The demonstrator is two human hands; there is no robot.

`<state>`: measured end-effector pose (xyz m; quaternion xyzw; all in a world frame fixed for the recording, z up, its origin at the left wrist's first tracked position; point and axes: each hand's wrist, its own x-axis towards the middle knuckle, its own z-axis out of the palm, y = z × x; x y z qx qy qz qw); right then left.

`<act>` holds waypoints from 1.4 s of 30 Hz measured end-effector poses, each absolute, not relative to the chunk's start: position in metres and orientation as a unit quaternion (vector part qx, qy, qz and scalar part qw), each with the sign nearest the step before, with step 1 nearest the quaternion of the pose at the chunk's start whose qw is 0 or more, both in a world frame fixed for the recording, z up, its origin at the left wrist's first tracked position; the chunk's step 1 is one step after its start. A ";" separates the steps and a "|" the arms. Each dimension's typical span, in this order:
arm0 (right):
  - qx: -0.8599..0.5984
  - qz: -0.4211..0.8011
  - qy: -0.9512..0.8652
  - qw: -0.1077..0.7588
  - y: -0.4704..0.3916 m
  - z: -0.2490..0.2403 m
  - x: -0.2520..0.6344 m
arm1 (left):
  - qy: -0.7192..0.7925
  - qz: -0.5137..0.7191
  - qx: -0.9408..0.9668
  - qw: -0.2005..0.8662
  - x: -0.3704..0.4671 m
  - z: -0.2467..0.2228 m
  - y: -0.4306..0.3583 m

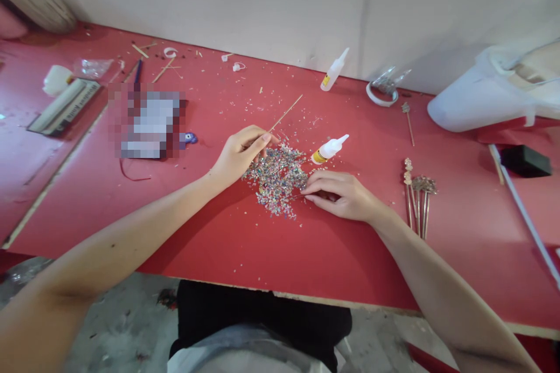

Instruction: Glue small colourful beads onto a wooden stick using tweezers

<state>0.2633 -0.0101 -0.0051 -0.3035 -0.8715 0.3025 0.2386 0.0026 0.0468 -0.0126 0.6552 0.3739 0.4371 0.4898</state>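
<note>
A pile of small glittering rhinestones [280, 178] is spread on the red table in front of me. My left hand [245, 151] is closed on a thin wooden stick [286, 112], which slants up and away to the right over the pile's far side. At the pile's right edge, my right hand [339, 193] is pinched on a slim pointed tool [298, 196] whose tip reaches in among the stones. Most of that tool is hidden by the fingers, so its kind is unclear. A small white glue bottle [328, 150] with a yellow label lies just beyond my right hand.
Another glue bottle [335, 71] stands by the wall. Several glittery-headed sticks [422, 204] lie on the right, near a tape ring [381, 94] and a white bucket [468, 90]. A knife box [65, 108] and a pixelated object [153, 125] lie on the left.
</note>
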 end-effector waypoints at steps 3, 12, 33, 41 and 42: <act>-0.300 0.300 -0.873 0.239 -0.010 -0.005 0.264 | 0.373 0.441 0.653 0.489 0.004 -0.012 0.047; -0.294 0.303 -0.875 0.238 -0.010 -0.005 0.264 | 0.371 0.441 0.653 0.491 0.002 -0.013 0.047; -0.449 0.236 -0.798 0.326 -0.054 -0.016 0.266 | 0.375 0.434 0.647 0.502 0.004 -0.009 0.046; -0.450 0.244 -0.802 0.308 -0.053 -0.013 0.260 | 0.379 0.429 0.657 0.490 0.003 -0.007 0.046; -0.449 0.243 -0.803 0.308 -0.053 -0.012 0.259 | 0.379 0.428 0.657 0.490 0.003 -0.007 0.045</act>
